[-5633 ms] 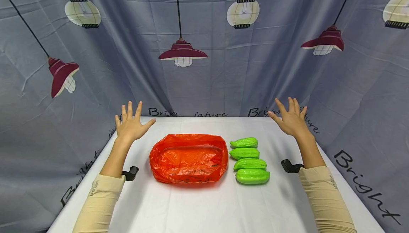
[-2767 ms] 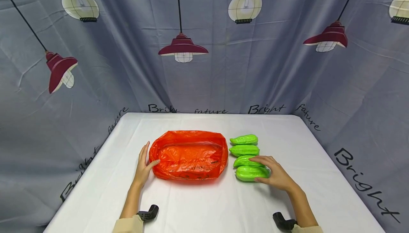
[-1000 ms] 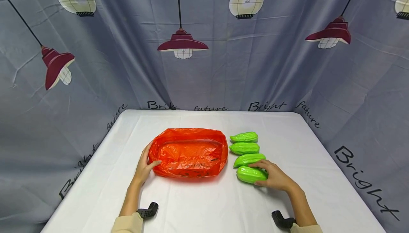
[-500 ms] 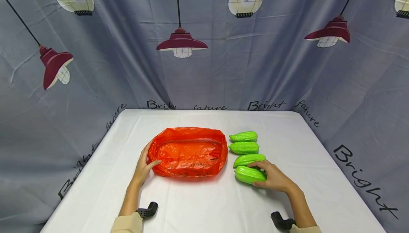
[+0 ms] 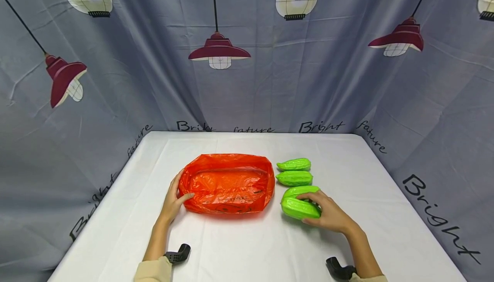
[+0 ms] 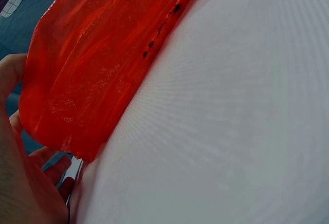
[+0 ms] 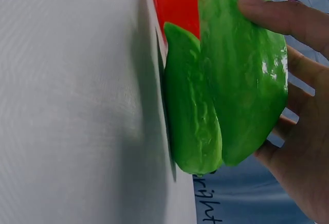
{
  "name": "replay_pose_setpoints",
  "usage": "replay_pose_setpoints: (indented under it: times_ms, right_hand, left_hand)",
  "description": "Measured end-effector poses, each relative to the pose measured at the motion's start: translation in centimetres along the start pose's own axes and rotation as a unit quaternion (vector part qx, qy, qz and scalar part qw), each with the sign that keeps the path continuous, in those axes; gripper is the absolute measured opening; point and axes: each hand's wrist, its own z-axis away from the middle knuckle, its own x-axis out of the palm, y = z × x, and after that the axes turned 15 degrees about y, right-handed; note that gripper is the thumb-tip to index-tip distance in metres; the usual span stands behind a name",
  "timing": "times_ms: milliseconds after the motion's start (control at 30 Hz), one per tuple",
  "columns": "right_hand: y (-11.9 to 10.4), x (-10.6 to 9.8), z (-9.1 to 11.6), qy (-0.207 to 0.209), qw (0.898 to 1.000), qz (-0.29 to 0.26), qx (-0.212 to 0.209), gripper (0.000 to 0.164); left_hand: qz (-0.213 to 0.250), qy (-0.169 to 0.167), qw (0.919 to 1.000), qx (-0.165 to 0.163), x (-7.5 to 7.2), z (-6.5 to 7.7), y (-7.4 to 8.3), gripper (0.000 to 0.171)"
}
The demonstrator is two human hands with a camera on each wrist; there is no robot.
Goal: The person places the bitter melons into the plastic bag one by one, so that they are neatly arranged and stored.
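Note:
In the head view, my left hand (image 5: 171, 202) holds the left rim of an open red plastic bag (image 5: 227, 159), thumb over the rim and fingers outside. In the left wrist view, the bag's wall (image 6: 92, 75) lies between thumb and fingers. My right hand (image 5: 328, 215) grips the nearest green bitter melon (image 5: 295, 208) at its right end, thumb on the near side. The right wrist view shows this melon (image 7: 234, 75) raised off the table, beside a smaller ridged bitter melon (image 7: 193, 111) that still lies there. My remaining fingers are partly hidden behind the held melon.
Two more bitter melons, one (image 5: 294, 178) in front of another (image 5: 295, 164), lie in a column right of the bag. A white cloth covers the table (image 5: 231, 247). Grey-blue curtains (image 5: 247, 93) printed with lamps stand around its back and sides.
My hands came down from raised and spread to the bag's rim and the nearest melon. In the last second the right hand lifted that melon slightly and shifted it left. The bag stays put.

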Motion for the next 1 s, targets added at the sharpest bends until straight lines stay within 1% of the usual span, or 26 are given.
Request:
replay_pose_setpoints:
  times_ms: [200, 333, 433, 600, 800, 867, 1000]
  right_hand:
    - [-0.3, 0.0, -0.2, 0.034, 0.999, 0.006, -0.016, 0.060]
    - [-0.4, 0.0, -0.5, 0.054, 0.998, -0.006, -0.029, 0.063]
    - [-0.5, 0.0, -0.8, 0.061, 0.997, -0.012, -0.041, 0.064]
    - [-0.8, 0.0, -1.4, 0.057, 0.996, -0.025, -0.057, 0.063]
    - [-1.3, 0.1, -2.2, 0.045, 0.996, -0.039, -0.066, 0.064]
    - [-1.6, 0.2, -2.6, 0.043, 0.995, -0.041, -0.074, 0.065]
    - [-2.1, 0.3, -3.2, 0.042, 0.993, -0.040, -0.099, 0.071]
  left_hand:
    - [0.003, -0.001, 1.0000, 0.003, 0.0, -0.1, 0.0, 0.076]
    - [0.004, -0.001, 1.0000, 0.008, 0.0, -0.2, 0.0, 0.075]
    - [0.006, -0.002, 0.9999, 0.010, 0.0, -0.1, 0.0, 0.075]
    - [0.004, -0.002, 0.9999, 0.011, -0.1, 0.0, 0.0, 0.075]
    - [-0.003, -0.003, 1.0000, 0.002, -0.1, -0.1, 0.0, 0.076]
    - [-0.002, -0.003, 1.0000, 0.000, -0.1, 0.0, -0.1, 0.076]
    - [0.003, -0.004, 1.0000, -0.001, -0.1, -0.1, -0.1, 0.076]
